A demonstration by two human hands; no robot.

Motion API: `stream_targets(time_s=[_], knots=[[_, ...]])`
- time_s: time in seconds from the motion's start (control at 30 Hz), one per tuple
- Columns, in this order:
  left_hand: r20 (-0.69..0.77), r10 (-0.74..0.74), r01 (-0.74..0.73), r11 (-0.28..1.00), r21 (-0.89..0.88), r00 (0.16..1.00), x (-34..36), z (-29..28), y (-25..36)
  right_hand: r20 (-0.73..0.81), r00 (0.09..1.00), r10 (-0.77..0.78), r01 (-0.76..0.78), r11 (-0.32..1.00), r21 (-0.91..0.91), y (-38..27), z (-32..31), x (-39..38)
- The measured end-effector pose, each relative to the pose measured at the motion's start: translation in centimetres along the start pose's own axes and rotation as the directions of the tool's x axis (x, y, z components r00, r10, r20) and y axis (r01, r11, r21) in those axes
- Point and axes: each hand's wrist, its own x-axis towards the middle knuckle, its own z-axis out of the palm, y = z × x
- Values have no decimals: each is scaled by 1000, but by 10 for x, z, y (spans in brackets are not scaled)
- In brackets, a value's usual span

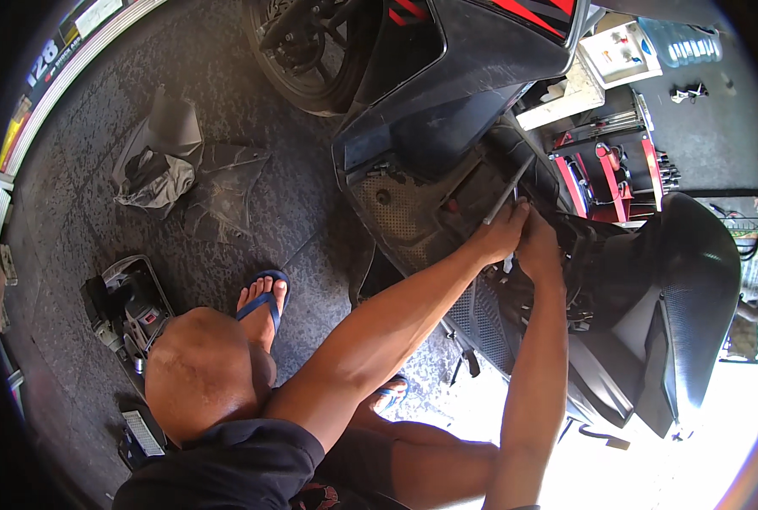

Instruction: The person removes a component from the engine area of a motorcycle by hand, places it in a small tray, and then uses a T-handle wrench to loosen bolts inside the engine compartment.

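My left hand [499,235] is closed at the lower part of a slim grey metal bar [516,181] that slants up and to the right. Whether it is a wrench or another tool cannot be made out. Touching it on the right, my right hand [539,248] has its fingers curled in; whatever they hold is hidden. Both hands are over the opened middle of a black scooter [451,110], between its footboard [396,204] and its seat [693,246]. Uncovered dark parts and cables show around my hands.
Removed dark panels [226,187] lie on the floor to the left. An open case with a power tool [145,314] is beside my knee. At the right are a red tool rack [613,174], a white tray [621,55] and a clear blue water bottle [681,42].
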Motion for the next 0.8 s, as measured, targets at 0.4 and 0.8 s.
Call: stream_targets(time_s=[0.4,0.8], knots=[[100,-87,110,964,-243,991,-10,-1,29,68,998,14,-4,990,-143,-1,-8,2],[141,-74,98,981,-170,987,-9,-5,31,35,997,-69,70,997,-26,18,0,0]])
